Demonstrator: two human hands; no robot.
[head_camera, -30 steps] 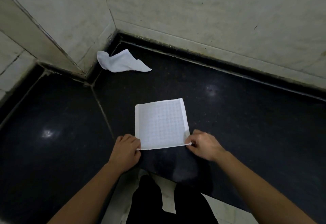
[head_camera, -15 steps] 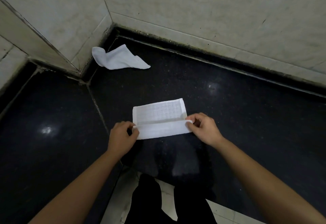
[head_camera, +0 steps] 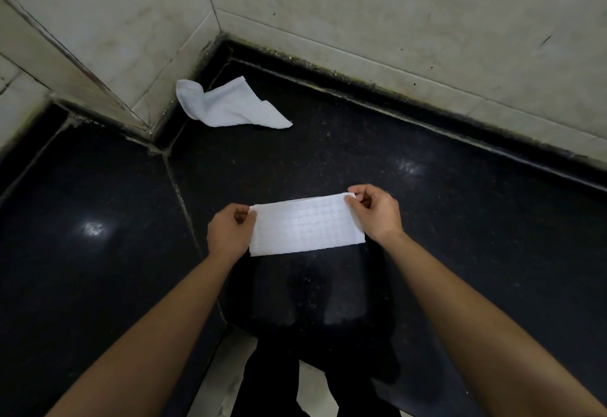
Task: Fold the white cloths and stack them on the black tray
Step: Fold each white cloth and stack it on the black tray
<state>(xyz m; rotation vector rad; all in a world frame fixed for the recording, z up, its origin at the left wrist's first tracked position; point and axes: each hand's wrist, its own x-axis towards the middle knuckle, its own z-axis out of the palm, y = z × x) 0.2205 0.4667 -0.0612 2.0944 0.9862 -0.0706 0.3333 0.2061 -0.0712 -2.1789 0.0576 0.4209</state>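
Now: cloth (head_camera: pixel 307 226) lies folded in half, a flat white strip on the dark slab (head_camera: pixel 443 235), straight ahead of the person, long side running left to right. Left hand (head_camera: pixel 230 235) pinches the far left corner, thumb and fingers curled onto the edge. Right hand (head_camera: pixel 376 212) pinches the far right corner the same way. Neither hand is free.

Second cloth (head_camera: pixel 230 106): crumpled, unfolded, well apart, up in the corner where the slab meets the tiled wall (head_camera: pixel 394 5). No tray can be told apart from the black slab, so I cannot say where the stack goes.

Handling, as judged: thin woven stuff with a grid texture. Light, soft, no stiffness of its own. The layers lie flat and the near edge looks like a clean fold, so it likely takes a crease well. Not fragile. On polished stone it may slide if pushed rather than lifted. Lifted by one point it would droop and the layers could part.

Where to hold: at the corners, both layers pinched together, one hand to each end. For the next fold, probably take one short end by its two corners, carry it across to the other, then press it flat. The second cloth would need shaking out by two neighbouring corners first.
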